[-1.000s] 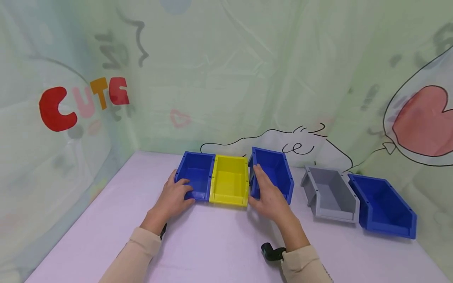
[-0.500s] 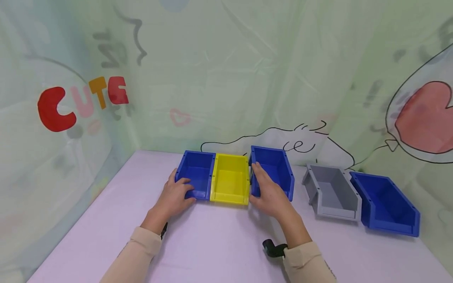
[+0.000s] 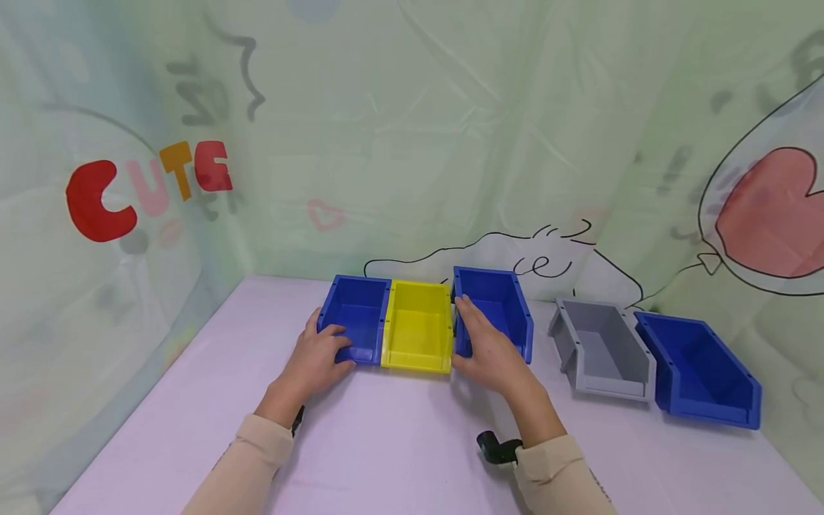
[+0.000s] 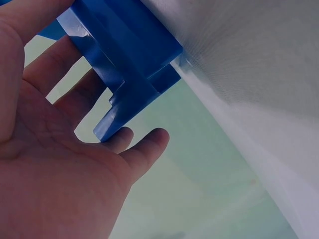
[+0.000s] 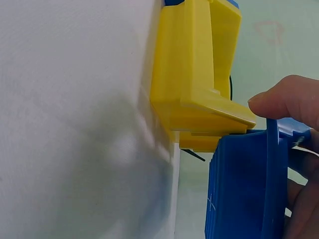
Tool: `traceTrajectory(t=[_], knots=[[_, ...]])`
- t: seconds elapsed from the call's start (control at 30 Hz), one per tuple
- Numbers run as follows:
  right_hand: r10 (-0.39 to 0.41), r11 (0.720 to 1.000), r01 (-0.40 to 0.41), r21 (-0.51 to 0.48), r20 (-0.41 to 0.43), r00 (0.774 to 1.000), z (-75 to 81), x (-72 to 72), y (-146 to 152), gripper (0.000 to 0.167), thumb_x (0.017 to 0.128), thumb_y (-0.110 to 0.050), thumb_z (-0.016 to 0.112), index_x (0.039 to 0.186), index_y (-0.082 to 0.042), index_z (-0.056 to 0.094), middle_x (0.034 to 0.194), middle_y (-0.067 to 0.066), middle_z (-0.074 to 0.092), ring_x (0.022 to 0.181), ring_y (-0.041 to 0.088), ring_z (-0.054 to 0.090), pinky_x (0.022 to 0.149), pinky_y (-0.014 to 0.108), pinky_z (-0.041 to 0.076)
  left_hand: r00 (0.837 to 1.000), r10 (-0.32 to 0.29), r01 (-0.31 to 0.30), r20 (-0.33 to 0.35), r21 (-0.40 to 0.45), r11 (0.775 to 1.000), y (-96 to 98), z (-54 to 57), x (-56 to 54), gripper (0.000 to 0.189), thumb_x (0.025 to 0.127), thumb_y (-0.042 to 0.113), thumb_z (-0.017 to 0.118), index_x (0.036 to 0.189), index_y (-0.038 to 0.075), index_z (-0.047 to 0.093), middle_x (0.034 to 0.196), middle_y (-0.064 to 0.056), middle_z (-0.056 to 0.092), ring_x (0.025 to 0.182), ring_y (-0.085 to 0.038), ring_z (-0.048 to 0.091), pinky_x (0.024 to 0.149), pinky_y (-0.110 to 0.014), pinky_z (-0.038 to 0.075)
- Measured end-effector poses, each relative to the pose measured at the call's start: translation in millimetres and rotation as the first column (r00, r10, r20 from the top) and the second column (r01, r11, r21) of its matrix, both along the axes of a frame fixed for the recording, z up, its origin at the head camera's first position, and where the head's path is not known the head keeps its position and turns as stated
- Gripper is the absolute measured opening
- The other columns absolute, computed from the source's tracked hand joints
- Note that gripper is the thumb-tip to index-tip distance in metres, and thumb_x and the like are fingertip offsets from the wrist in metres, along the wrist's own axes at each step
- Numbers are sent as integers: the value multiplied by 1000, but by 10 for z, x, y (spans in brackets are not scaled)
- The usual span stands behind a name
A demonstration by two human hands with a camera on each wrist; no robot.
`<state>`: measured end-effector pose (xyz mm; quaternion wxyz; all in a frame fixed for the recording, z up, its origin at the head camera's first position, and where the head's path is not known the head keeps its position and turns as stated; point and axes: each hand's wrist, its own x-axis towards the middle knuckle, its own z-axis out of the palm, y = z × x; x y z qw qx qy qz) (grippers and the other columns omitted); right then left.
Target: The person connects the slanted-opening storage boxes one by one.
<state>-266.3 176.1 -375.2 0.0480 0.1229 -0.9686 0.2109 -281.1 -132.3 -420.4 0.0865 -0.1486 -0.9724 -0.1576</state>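
In the head view, my left hand grips the left blue bin, its fingers over the bin's left side. The left wrist view shows that blue bin's corner among the fingers. A yellow bin stands directly against its right side. My right hand holds another blue bin by its left wall, close beside the yellow one. In the right wrist view, this held bin appears raised off the table, its wall touching or nearly touching the yellow bin; the thumb rests near their edges.
To the right stand a grey bin and a further blue bin, side by side and angled. All rest on a pale table. A printed curtain hangs behind and along the left.
The blue bin in my right hand has shifted very slightly left, towards the yellow bin. My left hand and the left bin look unchanged.
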Motion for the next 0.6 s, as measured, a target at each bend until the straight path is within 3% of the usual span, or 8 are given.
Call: traceTrajectory(t=[0.6], knots=[[-16, 1000, 17, -19, 30, 999, -2, 9, -8, 100, 89, -19, 77, 167, -23, 15, 175, 5, 12, 151, 41, 38, 114, 62, 43, 1000, -9, 9, -6, 4, 1000, -7, -5, 2, 37, 89, 30, 81, 119, 9, 77, 144, -17, 61, 155, -52, 17, 121, -67, 29]])
